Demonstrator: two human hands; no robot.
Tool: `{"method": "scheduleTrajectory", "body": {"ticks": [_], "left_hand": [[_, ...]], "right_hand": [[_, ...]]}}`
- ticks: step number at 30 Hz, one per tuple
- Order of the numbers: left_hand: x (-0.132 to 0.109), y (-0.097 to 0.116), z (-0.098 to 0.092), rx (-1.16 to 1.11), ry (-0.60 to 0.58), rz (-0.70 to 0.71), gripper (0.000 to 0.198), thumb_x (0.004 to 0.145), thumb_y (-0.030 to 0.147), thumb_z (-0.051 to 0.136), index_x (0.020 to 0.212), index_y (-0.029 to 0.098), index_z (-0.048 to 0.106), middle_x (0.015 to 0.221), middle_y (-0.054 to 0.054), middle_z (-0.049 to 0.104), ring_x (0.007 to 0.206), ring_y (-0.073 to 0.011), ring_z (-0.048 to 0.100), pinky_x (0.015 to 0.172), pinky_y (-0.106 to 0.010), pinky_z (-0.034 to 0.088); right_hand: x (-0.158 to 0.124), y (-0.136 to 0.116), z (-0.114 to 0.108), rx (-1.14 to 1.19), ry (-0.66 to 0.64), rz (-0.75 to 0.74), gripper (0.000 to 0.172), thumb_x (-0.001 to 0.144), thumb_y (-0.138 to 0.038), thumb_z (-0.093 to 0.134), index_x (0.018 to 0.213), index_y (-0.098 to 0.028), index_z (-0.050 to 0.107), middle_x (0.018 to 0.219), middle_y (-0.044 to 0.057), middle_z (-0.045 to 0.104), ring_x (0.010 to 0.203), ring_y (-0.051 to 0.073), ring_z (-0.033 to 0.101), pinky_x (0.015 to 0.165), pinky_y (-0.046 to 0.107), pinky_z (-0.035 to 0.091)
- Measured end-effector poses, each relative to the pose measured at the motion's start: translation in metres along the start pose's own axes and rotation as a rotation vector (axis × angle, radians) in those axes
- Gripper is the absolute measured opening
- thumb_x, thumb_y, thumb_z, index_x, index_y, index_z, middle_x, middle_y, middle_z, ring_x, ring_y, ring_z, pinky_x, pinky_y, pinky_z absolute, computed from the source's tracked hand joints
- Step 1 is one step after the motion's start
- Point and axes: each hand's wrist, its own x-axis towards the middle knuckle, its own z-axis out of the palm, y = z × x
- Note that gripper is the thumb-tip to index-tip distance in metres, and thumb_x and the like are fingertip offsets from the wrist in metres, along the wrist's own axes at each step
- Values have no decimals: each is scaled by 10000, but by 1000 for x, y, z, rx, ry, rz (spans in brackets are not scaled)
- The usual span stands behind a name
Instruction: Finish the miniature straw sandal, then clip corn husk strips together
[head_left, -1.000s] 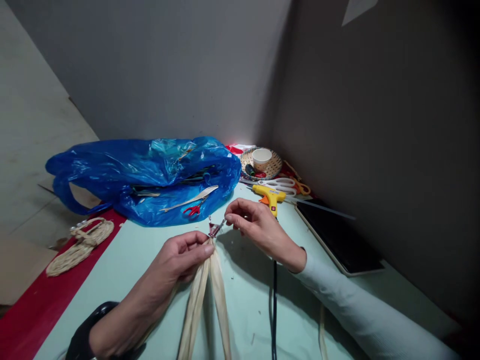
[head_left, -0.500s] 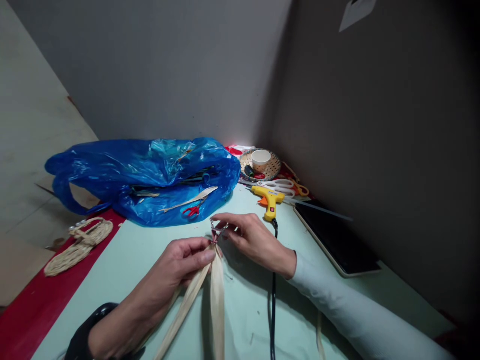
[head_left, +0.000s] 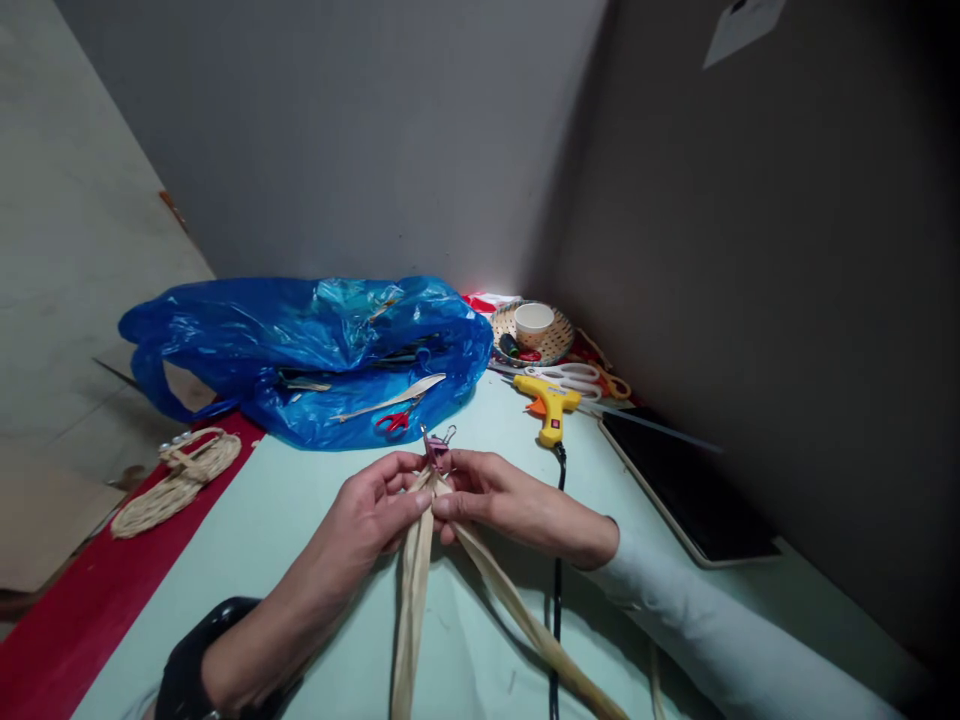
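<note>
Pale dried-leaf strips are gathered at the top under a small purple binder clip with wire handles. My left hand pinches the strips from the left just below the clip. From the other side, my right hand closes thumb and fingers on them at the same spot. One strip hangs toward me, while another slants down to the right. The hands nearly meet above the pale green table, and the strip ends run out of view at the bottom.
Behind the hands lies a blue plastic bag with red-handled scissors on it. A yellow glue gun trails a black cord. To the right is a black tablet; to the left, a woven sandal-like piece. A woven tray holds a cup.
My right hand has moved from the clip's wire handles down onto the strips. One strip now angles to the right. The view has shifted slightly left.
</note>
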Motion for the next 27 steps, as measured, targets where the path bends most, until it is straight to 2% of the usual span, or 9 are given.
{"method": "scheduleTrajectory", "body": {"ticks": [2,4,6,8,12,16,21,24,27], "left_hand": [[0,-1,-1,22,-3,1,329,808,327,724,1068,189,577,843,-27,678,668,-170,651,639,-287,500],[-1,-1,-4,57,19,-3,309,813,347,714,1036,189,569,801,-11,651,645,-152,619,576,-246,452],[0,0,-6,100,57,-3,294,811,362,710,1002,188,570,770,12,618,595,-115,557,523,-209,384],[0,2,-6,148,90,9,290,798,385,712,956,188,570,727,37,578,554,-93,487,500,-201,338],[-2,5,-3,280,149,86,258,789,407,705,862,195,578,668,62,517,558,-104,451,506,-216,326],[-5,3,3,462,209,195,150,810,342,681,809,220,595,711,37,586,634,-151,526,585,-253,383],[-12,0,7,695,303,335,76,853,247,626,781,237,604,737,23,636,681,-178,555,667,-280,373],[-15,2,6,740,279,359,58,882,278,606,841,240,623,785,17,668,704,-181,584,683,-274,392],[-13,5,3,736,238,345,159,921,330,569,807,246,641,762,27,672,702,-172,592,684,-260,408]], "right_hand": [[-3,-2,-2,-5,-13,34,223,895,-381,581,922,-174,503,733,2,576,653,142,578,687,291,496],[-5,-4,-3,-38,9,53,134,920,-306,520,890,-177,501,691,-18,524,585,120,521,593,250,460],[-7,-6,-3,-92,57,42,115,931,-281,508,868,-184,509,689,-33,468,561,105,436,520,215,383],[-7,-7,-2,-154,106,5,154,947,-309,521,852,-187,531,708,-33,443,588,109,387,514,212,334],[-2,-6,0,-256,176,-92,274,968,-390,525,808,-175,582,773,-4,503,725,142,431,633,236,354],[0,-1,1,-319,216,-157,286,975,-386,523,789,-180,591,784,-4,536,778,157,465,706,250,363],[0,1,4,-337,243,-193,308,992,-324,508,715,-192,532,666,-32,493,668,130,446,623,234,331],[-1,1,4,-299,235,-171,337,1002,-342,489,703,-192,536,579,-37,505,560,118,471,567,227,352],[-1,1,3,-258,218,-161,341,999,-351,490,723,-178,591,640,-16,589,516,109,512,544,225,389]]}}
